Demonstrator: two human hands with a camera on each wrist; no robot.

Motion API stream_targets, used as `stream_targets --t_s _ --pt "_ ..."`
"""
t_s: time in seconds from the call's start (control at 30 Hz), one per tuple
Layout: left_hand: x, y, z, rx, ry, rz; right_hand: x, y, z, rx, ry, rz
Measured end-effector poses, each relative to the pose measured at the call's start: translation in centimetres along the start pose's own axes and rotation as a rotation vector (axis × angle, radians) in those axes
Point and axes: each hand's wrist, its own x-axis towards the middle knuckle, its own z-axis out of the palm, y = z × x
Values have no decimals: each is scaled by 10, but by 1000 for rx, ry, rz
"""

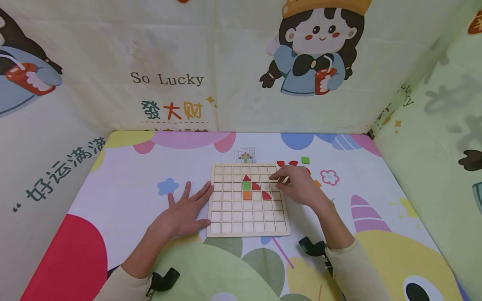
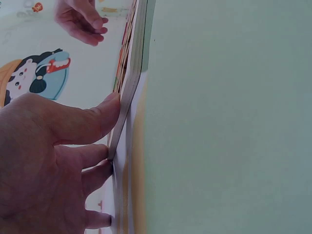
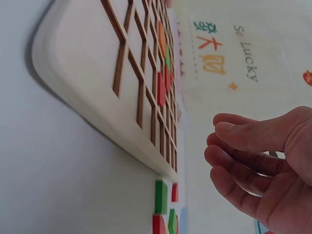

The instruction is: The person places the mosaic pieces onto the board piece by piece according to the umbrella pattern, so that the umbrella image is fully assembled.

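Observation:
A square wooden grid board [image 1: 229,215] lies on the table. In its cells are a red triangle [image 1: 246,178], a green square [image 1: 246,186], an orange square [image 1: 247,195] and two red quarter-round pieces [image 1: 266,195]. My left hand [image 1: 184,213] rests by the board's left edge, fingers spread and fairly straight, thumb and fingertips at the rim. Over the upper right of the board hovers my right hand [image 1: 299,184]. Its fingers are loosely bent, and the right wrist view shows the hand [image 3: 258,165] with no piece between thumb and fingers.
Behind the board lies a small printed pattern card [image 1: 245,155]. Loose pieces lie past the board's upper right corner, among them a green one [image 1: 305,160], a red one [image 1: 280,163] and an orange one [image 1: 318,183], partly behind the right hand. A printed cloth wall [image 1: 241,83] stands behind.

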Motion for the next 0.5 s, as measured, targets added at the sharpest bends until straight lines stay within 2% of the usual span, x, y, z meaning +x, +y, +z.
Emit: stream_targets --t_s 0.07,0.23,0.5 --pt "0 0 0 -1 3 0 -1 5 -5 5 20 4" --pt "0 -1 0 1 5 1 -4 19 -16 18 47 78" --pt "0 -2 1 -18 4 2 -7 46 -28 -52 91 199"
